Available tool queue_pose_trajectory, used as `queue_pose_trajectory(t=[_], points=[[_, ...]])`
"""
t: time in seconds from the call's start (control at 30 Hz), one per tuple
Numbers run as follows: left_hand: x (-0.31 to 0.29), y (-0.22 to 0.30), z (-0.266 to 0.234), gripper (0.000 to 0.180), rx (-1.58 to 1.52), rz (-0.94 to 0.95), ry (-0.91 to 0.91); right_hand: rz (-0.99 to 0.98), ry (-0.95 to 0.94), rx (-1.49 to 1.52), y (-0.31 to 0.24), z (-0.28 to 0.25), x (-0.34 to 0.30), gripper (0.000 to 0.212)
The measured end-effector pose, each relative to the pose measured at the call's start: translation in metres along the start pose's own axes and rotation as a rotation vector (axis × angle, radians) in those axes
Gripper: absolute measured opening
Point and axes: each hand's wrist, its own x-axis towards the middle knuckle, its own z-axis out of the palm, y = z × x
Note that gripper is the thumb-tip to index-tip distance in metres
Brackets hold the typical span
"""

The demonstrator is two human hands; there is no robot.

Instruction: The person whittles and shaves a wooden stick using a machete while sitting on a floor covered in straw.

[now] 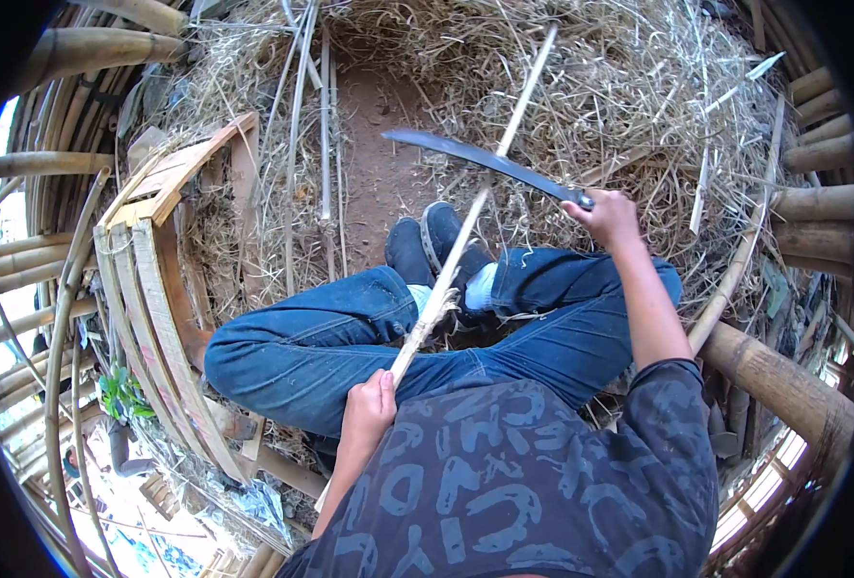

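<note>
A long pale bamboo strip point(465, 231) runs slantwise from my lap to the far shavings, with frayed fibres partway along it. My left hand point(368, 409) is closed around its near end, beside my left thigh. In my right hand point(604, 218) is the dark handle of a long curved machete point(485, 158), fingers wrapped round it. The blade points to the far left and crosses the strip beyond my shoes; whether it touches the strip I cannot tell.
Heaps of curled shavings point(600, 87) cover the ground ahead and right. A wooden crate point(157, 279) stands at my left, with several thin strips point(326, 135) lying beyond it. Thick bamboo poles point(783, 385) are at my right, and more poles form walls on both sides.
</note>
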Motion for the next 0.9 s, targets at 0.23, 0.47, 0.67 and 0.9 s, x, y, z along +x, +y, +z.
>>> queue_pose_trajectory(t=[0.23,0.47,0.67,0.9], points=[[-0.002,0.003,0.0,0.031,0.031,0.002,0.003,-0.315,0.018,0.052,-0.087,0.013,-0.028,0.077],[0.001,0.003,0.004,0.031,0.048,0.076,0.023,-0.028,0.114,0.057,0.0,0.017,0.006,0.078],[-0.004,-0.001,0.002,0.03,0.025,0.065,0.019,-0.245,0.055,0.111,-0.077,0.003,-0.024,0.075],[-0.004,-0.013,0.006,0.031,0.08,0.099,0.034,-0.211,0.186,-0.037,-0.004,0.008,0.012,0.072]])
